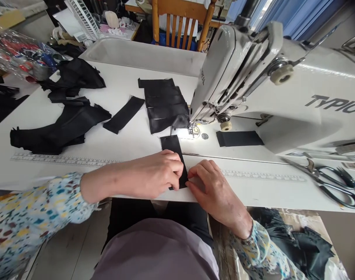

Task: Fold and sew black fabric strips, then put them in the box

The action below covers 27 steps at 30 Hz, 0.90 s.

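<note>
A narrow black fabric strip lies lengthwise near the table's front edge. My left hand rests across it with curled fingers pressing on the cloth. At the strip's lower right edge, my right hand pinches the fabric between thumb and forefinger. Just beyond is a stack of black pieces, beside the lit presser foot of the sewing machine. One loose black strip lies at an angle left of the stack, and another black strip lies under the machine arm.
Scissors and a small blue-handled tool lie at the right. Black fabric piles cover the left side. A printed ruler runs along the front. Behind stands a wooden chair. More black fabric sits low right.
</note>
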### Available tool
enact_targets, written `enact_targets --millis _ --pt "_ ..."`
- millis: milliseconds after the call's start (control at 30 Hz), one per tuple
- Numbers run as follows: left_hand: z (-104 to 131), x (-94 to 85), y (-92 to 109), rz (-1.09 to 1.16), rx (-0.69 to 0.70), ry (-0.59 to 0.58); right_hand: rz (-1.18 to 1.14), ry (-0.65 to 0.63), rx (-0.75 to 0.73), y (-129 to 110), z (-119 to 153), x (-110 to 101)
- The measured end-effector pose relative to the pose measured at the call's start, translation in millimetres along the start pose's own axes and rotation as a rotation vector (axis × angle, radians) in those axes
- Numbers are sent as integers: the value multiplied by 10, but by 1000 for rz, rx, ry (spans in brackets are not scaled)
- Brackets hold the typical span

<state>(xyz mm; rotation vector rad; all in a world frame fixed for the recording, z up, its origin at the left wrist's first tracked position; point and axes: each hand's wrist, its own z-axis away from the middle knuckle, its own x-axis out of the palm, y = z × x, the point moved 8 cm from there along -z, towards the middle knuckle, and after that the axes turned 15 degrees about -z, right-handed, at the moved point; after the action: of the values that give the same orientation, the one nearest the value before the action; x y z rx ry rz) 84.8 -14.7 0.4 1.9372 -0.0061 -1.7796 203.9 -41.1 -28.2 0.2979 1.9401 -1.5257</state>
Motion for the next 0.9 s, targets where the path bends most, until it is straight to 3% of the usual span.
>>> enact_targets --millis 233,467,700,900 --pt "-168 73 -126 65 21 -59 11 -4 -12 -3 -2 5" --pt "-135 85 -50 -16 88 -22 6 0 -11 14 -6 13" --pt "-28 24 67 -158 251 120 15 57 -10 18 -5 -8" --pt "37 88 134 -194 294 203 13 78 -7 31 -21 0"
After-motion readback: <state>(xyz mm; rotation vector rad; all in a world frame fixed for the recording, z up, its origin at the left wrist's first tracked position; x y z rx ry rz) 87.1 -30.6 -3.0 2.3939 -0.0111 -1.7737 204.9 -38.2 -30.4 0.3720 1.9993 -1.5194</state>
